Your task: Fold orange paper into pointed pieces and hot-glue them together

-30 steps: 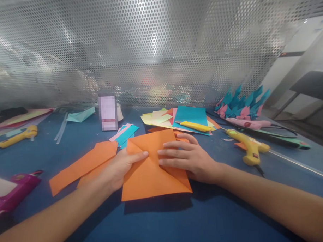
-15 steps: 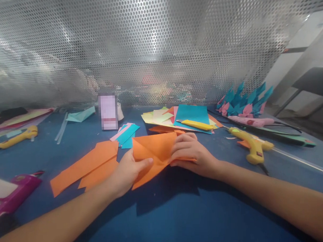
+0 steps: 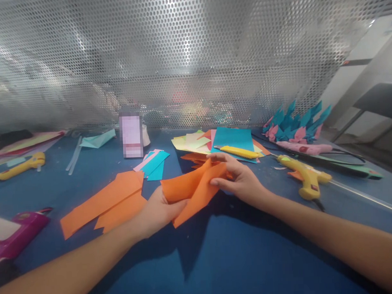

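Observation:
A folded orange paper sheet [image 3: 193,190] is held up off the blue table [image 3: 238,257] between both hands. My left hand [image 3: 156,210] pinches its near left end, fingers closed on the paper. My right hand [image 3: 238,177] grips its far right end, thumb under and fingers over. The sheet sags into a long doubled strip between them. Two flat orange paper pieces [image 3: 104,201] lie on the table just left of my left hand.
A stack of coloured papers [image 3: 231,141] with a yellow cutter [image 3: 237,152] lies behind my right hand. Yellow glue guns rest at right [image 3: 304,175] and far left [image 3: 21,166]. A magenta glue gun [image 3: 15,232], teal strips [image 3: 153,163] and a teal-pink paper piece [image 3: 294,124] surround. Perforated metal screen [image 3: 186,57] behind.
The orange sheet lay flat under both hands; the hands folded it together and lifted it off the table, and it now hangs doubled between them.

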Available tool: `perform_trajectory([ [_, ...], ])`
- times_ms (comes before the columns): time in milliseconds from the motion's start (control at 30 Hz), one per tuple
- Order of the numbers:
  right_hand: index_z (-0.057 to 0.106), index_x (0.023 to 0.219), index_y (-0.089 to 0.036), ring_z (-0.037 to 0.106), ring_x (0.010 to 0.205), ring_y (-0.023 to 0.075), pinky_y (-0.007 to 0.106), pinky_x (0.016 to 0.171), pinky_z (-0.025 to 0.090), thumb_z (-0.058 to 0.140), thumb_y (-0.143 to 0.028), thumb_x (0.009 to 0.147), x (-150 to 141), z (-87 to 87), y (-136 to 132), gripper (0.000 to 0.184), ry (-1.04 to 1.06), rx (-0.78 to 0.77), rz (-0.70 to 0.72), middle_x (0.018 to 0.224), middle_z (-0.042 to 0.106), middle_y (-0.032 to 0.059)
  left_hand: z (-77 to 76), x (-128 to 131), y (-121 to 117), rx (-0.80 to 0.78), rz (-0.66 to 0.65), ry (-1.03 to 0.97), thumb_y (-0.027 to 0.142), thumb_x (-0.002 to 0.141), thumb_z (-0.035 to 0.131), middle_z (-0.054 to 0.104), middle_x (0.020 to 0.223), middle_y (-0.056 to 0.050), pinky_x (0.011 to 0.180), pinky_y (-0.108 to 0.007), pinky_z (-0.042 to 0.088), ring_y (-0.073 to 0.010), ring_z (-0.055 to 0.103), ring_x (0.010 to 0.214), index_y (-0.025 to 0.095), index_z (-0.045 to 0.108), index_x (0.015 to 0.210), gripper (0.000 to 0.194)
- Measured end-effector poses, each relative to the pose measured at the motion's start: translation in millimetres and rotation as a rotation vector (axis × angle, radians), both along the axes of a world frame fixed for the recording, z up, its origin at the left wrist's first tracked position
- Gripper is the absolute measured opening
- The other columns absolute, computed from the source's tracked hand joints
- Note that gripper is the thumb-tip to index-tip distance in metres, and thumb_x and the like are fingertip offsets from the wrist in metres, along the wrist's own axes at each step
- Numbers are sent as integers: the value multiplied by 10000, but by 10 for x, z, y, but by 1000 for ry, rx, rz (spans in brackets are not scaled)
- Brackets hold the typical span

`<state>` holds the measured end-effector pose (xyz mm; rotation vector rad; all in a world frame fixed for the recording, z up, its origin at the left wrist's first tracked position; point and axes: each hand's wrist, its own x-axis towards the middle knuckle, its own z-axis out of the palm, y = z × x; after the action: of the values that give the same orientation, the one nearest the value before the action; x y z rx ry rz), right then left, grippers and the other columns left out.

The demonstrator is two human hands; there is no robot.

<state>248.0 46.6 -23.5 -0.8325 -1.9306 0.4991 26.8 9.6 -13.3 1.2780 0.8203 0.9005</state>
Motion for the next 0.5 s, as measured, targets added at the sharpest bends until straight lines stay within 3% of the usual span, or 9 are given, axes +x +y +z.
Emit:
perform_trajectory([
  [100,666,958,-219,572,1086,229,387,899,496,646,-423,805,-14,16,-15,256,86,-195,88,1162,597,91,8,-2,-5,-34,-36,-43,200,682,763,724,912,16,689,-257,558,-234,678,875,281,713,1014,344],
  [233,666,969,-220,572,1086,231,369,904,496,631,-436,808,-35,60,-60,272,160,-314,104,1175,598,77,41,-55,-34,-79,-186,11,241,715,744,712,795,-17,584,-228,519,-200,669,735,246,682,1094,384],
  [300,656,976,-220,600,1034,223,358,870,510,608,-463,817,-45,71,-73,295,221,-440,146,1128,627,68,25,-112,-33,-84,-226,12,276,744,727,708,880,-26,572,-218,496,-173,655,716,261,608,1200,472],
  [400,628,994,-216,637,906,192,327,810,524,633,-459,800,-58,62,-78,311,298,-639,234,960,669,42,-19,-200,12,-91,-347,-22,325,718,762,642,1151,-62,788,-294,494,-224,624,967,264,499,1302,643],
  [500,610,881,-202,621,826,166,281,727,522,705,-424,738,-63,39,-68,280,313,-665,225,890,641,23,-25,-224,87,-61,-597,-134,593,793,593,586,1237,-124,967,-399,394,-301,534,1143,169,577,1221,603],
])
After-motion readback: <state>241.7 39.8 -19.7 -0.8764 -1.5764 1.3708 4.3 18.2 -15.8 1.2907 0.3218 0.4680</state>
